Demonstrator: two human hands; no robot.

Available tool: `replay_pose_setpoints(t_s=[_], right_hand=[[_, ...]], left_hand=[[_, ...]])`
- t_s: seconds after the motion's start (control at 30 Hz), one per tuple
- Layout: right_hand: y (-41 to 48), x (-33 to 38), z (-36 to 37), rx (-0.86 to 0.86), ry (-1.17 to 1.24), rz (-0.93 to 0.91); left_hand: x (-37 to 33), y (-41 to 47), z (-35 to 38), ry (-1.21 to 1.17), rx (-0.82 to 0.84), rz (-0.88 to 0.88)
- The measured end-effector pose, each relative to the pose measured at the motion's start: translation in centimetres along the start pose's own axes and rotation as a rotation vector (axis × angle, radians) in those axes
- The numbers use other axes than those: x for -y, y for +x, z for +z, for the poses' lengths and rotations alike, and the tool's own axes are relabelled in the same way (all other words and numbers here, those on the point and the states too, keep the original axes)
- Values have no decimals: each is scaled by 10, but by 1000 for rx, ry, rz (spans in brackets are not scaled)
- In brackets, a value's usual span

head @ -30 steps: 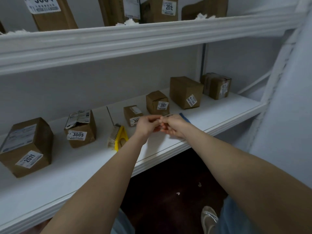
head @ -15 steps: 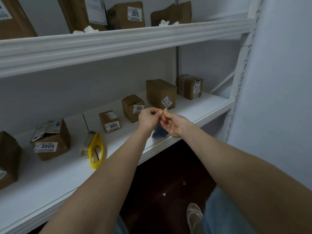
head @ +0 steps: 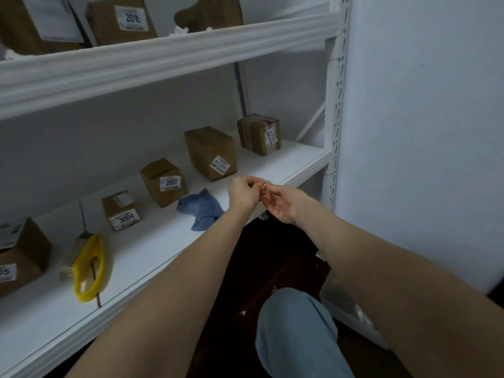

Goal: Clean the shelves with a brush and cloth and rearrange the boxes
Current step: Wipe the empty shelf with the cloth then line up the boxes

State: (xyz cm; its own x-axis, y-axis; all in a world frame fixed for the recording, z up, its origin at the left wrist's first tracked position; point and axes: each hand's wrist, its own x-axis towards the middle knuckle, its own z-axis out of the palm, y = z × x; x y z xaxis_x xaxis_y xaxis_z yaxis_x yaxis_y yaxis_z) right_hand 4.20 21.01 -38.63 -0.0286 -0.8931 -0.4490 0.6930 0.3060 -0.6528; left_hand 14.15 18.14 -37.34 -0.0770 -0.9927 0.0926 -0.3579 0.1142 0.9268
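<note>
1. My left hand [head: 244,193] and right hand [head: 283,204] meet at the fingertips, fingers curled. I cannot tell whether they pinch anything.
2. The cloth [head: 201,210] and brush [head: 88,266] lie unheld on the shelf [head: 152,241].
3. Next move, I judge: grip the cloth and wipe.

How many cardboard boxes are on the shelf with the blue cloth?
5, left to right: box cut by the frame edge, 3004 box, 2007 box, larger box, taped box at the end. More may hide further left.
</note>
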Motion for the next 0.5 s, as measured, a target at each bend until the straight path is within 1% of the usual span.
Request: replay_pose_setpoints(t_s=[0.13, 0.27, 0.37, 0.43, 0.5], right_hand=[[1, 14, -39, -112, 22, -34], [-4, 27, -73, -124, 80, -50], [-3, 32, -102, -197, 139, -61], [0, 33, -123, -260, 177, -72], [3, 34, -142, -322, 199, -87]], left_hand=[[-1, 2, 43, 42, 113, -28], [-6, 0, 84, 113, 149, 9], [-1, -1, 115, 138, 231, 14], [4, -3, 133, 202, 302, 18], [9, -6, 148, 314, 365, 51]])
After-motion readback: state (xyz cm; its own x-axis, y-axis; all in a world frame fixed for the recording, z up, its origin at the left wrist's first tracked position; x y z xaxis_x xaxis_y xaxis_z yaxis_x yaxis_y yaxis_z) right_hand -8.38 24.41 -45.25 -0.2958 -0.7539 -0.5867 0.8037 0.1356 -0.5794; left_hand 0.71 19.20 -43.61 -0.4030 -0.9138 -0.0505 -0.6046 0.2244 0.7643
